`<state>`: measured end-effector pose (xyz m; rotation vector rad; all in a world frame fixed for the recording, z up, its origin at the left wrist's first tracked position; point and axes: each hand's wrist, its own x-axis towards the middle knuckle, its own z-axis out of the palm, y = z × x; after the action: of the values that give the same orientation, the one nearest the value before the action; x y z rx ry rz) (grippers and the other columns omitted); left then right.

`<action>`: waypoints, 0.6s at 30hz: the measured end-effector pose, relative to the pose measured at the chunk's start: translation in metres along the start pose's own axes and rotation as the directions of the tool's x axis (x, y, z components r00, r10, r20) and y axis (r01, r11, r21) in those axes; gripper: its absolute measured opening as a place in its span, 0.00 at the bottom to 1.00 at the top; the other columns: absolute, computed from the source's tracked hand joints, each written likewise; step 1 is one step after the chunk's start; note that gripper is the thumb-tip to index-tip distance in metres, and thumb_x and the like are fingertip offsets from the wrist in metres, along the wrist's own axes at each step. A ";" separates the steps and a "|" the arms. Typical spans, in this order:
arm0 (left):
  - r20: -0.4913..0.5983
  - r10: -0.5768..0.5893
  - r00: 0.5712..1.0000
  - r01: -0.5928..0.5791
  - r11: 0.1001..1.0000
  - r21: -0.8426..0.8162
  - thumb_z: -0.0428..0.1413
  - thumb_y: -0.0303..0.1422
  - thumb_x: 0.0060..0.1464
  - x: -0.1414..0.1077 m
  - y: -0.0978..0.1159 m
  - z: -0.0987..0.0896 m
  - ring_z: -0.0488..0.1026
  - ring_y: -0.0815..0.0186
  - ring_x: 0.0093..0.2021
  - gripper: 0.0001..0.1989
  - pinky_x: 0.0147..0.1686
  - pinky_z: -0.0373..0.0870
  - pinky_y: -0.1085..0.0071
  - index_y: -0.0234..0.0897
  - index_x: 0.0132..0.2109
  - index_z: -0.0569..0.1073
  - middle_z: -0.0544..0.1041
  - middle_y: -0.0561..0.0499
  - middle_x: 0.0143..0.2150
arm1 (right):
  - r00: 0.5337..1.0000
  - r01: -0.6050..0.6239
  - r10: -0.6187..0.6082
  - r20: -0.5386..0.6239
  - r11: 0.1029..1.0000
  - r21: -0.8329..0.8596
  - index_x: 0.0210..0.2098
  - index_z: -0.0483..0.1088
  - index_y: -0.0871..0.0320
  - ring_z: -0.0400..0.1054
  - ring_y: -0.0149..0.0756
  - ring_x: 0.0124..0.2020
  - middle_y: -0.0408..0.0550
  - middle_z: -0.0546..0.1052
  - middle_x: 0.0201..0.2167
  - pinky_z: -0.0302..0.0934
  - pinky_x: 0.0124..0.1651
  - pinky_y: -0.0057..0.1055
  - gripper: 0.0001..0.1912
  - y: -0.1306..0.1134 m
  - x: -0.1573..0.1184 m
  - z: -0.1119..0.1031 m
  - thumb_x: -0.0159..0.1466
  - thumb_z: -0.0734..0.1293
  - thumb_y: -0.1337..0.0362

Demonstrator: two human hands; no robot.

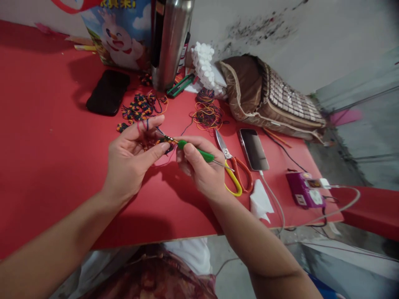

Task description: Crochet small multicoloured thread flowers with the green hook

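Over the red table, my left hand (134, 155) pinches a small piece of crochet work (165, 144) in dark, orange and pink yarn between thumb and fingers. Strands of yarn loop around its raised index finger. My right hand (202, 164) grips a crochet hook (202, 155) by its green handle, and the hook's tip meets the crochet work. A thin metal end sticks out behind the handle. Behind my left hand lies a cluster of small dark and orange crocheted pieces (139, 109). A loose tangle of multicoloured yarn (208, 114) rests beyond my right hand.
Scissors (232, 160) with yellow and orange handles lie just right of my right hand. Beyond are a charging phone (254, 149), a purple power box (304, 189) and a tissue (261, 201). A steel flask (173, 41), green cutter (180, 86), black phone-like object (108, 92) and brown cushion (271, 91) stand behind.
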<state>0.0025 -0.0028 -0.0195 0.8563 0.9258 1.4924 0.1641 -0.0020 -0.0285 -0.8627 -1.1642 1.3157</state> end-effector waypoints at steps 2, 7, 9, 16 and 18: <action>0.012 0.030 0.999 -0.030 0.999 -0.019 0.76 0.23 0.53 0.000 0.000 0.000 0.81 0.66 0.44 0.22 0.49 0.81 0.69 0.50 0.52 0.90 0.86 0.53 0.44 | 1.000 -0.002 0.002 -0.001 1.000 0.023 0.45 0.84 0.51 0.58 0.23 0.18 0.38 0.77 0.26 0.54 0.20 0.27 0.15 0.000 0.000 0.000 0.69 0.79 0.47; 0.004 0.032 0.999 -0.032 0.999 -0.032 0.76 0.26 0.54 0.000 0.000 -0.002 0.83 0.62 0.45 0.20 0.51 0.83 0.64 0.53 0.51 0.90 0.87 0.54 0.43 | 1.000 -0.023 0.024 -0.014 0.997 0.068 0.44 0.85 0.51 0.57 0.23 0.18 0.37 0.77 0.25 0.52 0.19 0.26 0.14 0.003 0.002 -0.001 0.69 0.79 0.48; -0.016 0.022 1.000 -0.023 0.999 -0.028 0.76 0.25 0.54 0.001 0.000 -0.003 0.84 0.62 0.46 0.18 0.52 0.83 0.63 0.52 0.48 0.90 0.87 0.53 0.43 | 0.999 -0.025 0.027 -0.029 0.997 0.076 0.44 0.84 0.51 0.55 0.22 0.17 0.37 0.76 0.25 0.52 0.19 0.25 0.16 0.004 0.003 -0.002 0.68 0.79 0.47; -0.069 -0.029 0.997 0.018 0.988 -0.152 0.75 0.20 0.44 0.006 0.005 0.005 0.81 0.67 0.40 0.15 0.46 0.82 0.71 0.46 0.35 0.85 0.84 0.55 0.36 | 1.000 -0.017 0.017 0.002 0.991 0.130 0.43 0.85 0.52 0.54 0.20 0.16 0.37 0.77 0.25 0.52 0.18 0.23 0.14 0.006 0.004 0.000 0.69 0.78 0.49; -0.071 -0.073 0.995 0.056 0.974 -0.219 0.74 0.17 0.40 0.008 0.008 0.007 0.80 0.68 0.38 0.17 0.45 0.81 0.73 0.43 0.33 0.83 0.83 0.56 0.34 | 1.000 0.004 -0.006 0.010 0.989 0.150 0.44 0.86 0.51 0.57 0.20 0.17 0.37 0.78 0.26 0.52 0.19 0.22 0.11 0.007 0.003 0.000 0.70 0.78 0.51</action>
<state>0.0047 0.0049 -0.0094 0.6070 0.8225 1.5471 0.1619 0.0018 -0.0343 -0.7436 -1.0602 1.3866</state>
